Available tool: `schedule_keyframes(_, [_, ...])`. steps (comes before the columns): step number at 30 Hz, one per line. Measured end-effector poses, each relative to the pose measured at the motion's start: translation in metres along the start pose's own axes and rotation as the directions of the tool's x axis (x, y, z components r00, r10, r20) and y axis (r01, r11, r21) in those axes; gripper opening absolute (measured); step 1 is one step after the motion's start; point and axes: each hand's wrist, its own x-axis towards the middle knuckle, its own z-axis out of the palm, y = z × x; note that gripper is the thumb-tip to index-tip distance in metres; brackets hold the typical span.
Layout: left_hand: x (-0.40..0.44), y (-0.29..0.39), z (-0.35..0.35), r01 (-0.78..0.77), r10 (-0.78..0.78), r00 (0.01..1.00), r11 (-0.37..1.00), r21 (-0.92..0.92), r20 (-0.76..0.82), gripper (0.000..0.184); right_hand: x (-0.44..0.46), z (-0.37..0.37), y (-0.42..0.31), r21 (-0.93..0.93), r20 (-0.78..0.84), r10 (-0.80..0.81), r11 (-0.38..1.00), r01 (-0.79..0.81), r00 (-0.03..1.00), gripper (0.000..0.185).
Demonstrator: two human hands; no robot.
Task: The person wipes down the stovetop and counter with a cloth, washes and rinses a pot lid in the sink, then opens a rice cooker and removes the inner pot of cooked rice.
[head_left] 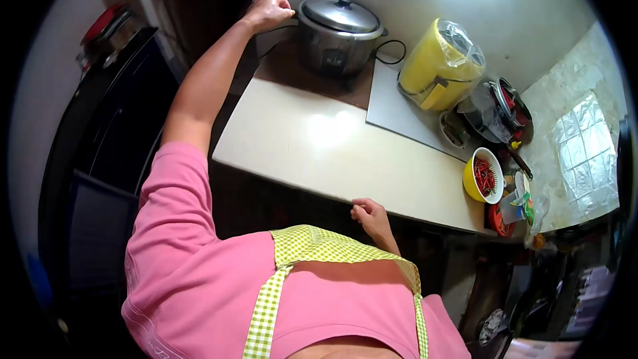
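Note:
At the back left of the counter stands a silver rice cooker (335, 50) with its metal lid (341, 13) on. My left hand (269, 12) is at the cooker's left side, its fingers pinched close by the side handle; what they hold, if anything, is too small to tell. Low by the counter's front edge is my right hand (372, 218), with its fingers curled in; whether anything is inside them is hidden. A dark cord loops out at the right of the cooker.
The pale counter (299, 133) bears a yellow appliance (442, 66) under plastic, dark pans (488, 113), a yellow bowl (473, 179) with red chillies (485, 176) and a clear container (512, 209) at the right. A dark cabinet (123, 126) stands at the left.

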Motion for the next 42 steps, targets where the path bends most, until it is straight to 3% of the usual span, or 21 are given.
schedule_keyframes(1, [0.03,0.002,0.005,-0.009,0.006,1.0,0.993,0.115,0.028,0.028,0.005,0.005,-0.008,0.051,-0.062,0.031,0.998,-0.028,0.998,0.023])
schedule_keyframes(5, [0.127,0.005,0.051,-0.047,0.006,0.983,0.974,0.222,0.183,0.041,0.022,0.026,-0.015,0.12,-0.221,0.079,0.991,-0.053,0.972,0.022])
schedule_keyframes(8, [0.16,0.024,0.081,-0.042,-0.018,0.981,0.954,0.298,0.195,0.05,0.024,0.042,-0.017,0.126,-0.322,0.123,0.988,-0.087,0.939,0.022])
schedule_keyframes(9, [0.172,0.028,0.087,-0.073,-0.024,0.959,0.942,0.329,0.281,0.056,0.023,0.046,-0.02,0.144,-0.348,0.153,0.984,-0.109,0.925,0.022])
schedule_keyframes(14, [0.2,0.035,0.119,-0.158,0.006,0.944,0.885,0.437,0.329,0.049,0.022,0.058,-0.025,0.179,-0.478,0.259,0.964,-0.196,0.839,0.021])
schedule_keyframes(20, [0.219,0.028,0.135,-0.287,0.075,0.91,0.824,0.488,0.409,0.055,0.031,0.065,-0.017,-0.002,-0.534,0.146,0.985,-0.174,0.833,0.025])
schedule_keyframes(22, [0.205,0.042,0.115,-0.324,0.145,0.917,0.815,0.481,0.373,0.045,0.034,0.066,-0.022,-0.04,-0.518,0.12,0.986,-0.164,0.847,0.025])
schedule_keyframes(24, [0.157,0.065,0.074,-0.392,0.346,0.917,0.874,0.288,0.199,0.033,0.035,0.066,-0.032,-0.016,-0.5,0.133,0.986,-0.163,0.856,0.025])
schedule_keyframes(25, [0.139,0.069,0.062,-0.358,0.335,0.933,0.906,0.226,0.132,0.038,0.037,0.064,-0.038,0.109,-0.499,0.169,0.985,-0.132,0.85,0.025])
schedule_keyframes(26, [0.126,0.07,0.057,-0.375,0.362,0.927,0.904,0.206,0.1,0.047,0.041,0.062,-0.042,0.228,-0.486,0.205,0.968,-0.103,0.85,0.024])
schedule_keyframes(27, [0.102,0.072,0.052,-0.427,0.424,0.902,0.904,0.03,0.077,0.037,0.043,0.057,-0.043,0.318,-0.458,0.258,0.941,-0.114,0.851,0.024])
schedule_keyframes(28, [0.102,0.056,0.07,-0.466,0.488,0.857,0.871,-0.157,0.166,0.028,0.045,0.053,-0.046,0.348,-0.452,0.268,0.931,-0.109,0.851,0.03])
schedule_keyframes(30, [0.045,0.065,0.095,-0.304,0.481,0.857,0.763,-0.57,0.187,0.029,0.054,0.045,-0.064,0.472,-0.491,0.319,0.879,-0.06,0.81,0.039])
schedule_keyframes(31, [0.016,0.069,0.107,-0.195,0.477,0.856,0.653,-0.732,0.198,0.03,0.058,0.038,-0.063,0.55,-0.462,0.332,0.835,-0.028,0.823,0.052])
schedule_keyframes(32, [-0.009,0.071,0.131,-0.17,0.485,0.86,0.564,-0.808,0.157,0.027,0.061,0.033,-0.062,0.544,-0.448,0.319,0.838,-0.028,0.835,0.052])
schedule_keyframes(33, [-0.034,0.071,0.156,0.172,0.43,0.837,0.379,-0.909,0.338,0.025,0.063,0.026,-0.061,0.663,-0.434,0.288,0.744,0.086,0.854,0.057])
schedule_keyframes(34, [-0.056,0.079,0.156,0.291,0.394,0.816,0.353,-0.889,0.423,0.024,0.063,0.019,-0.06,0.76,-0.428,0.257,0.621,0.191,0.866,0.062])
schedule_keyframes(36, [-0.084,0.08,0.186,0.649,0.378,0.648,0.18,-0.739,0.661,0.025,0.064,0.011,-0.059,0.771,-0.404,0.19,0.597,0.222,0.895,0.065])
schedule_keyframes(39, [-0.125,0.071,0.229,0.893,0.424,0.416,-0.023,-0.45,0.804,0.027,0.074,0.003,-0.056,0.846,-0.433,0.155,0.409,0.341,0.888,0.051])
schedule_keyframes(40, [-0.134,0.066,0.242,0.935,0.436,0.351,-0.119,-0.334,0.828,0.033,0.076,-0.001,-0.049,0.846,-0.431,0.154,0.411,0.34,0.889,0.051])
schedule_keyframes(42, [-0.139,0.049,0.253,0.948,0.48,0.317,-0.129,-0.292,0.818,0.04,0.075,-0.01,-0.038,0.741,-0.473,0.149,0.601,0.301,0.868,0.041])
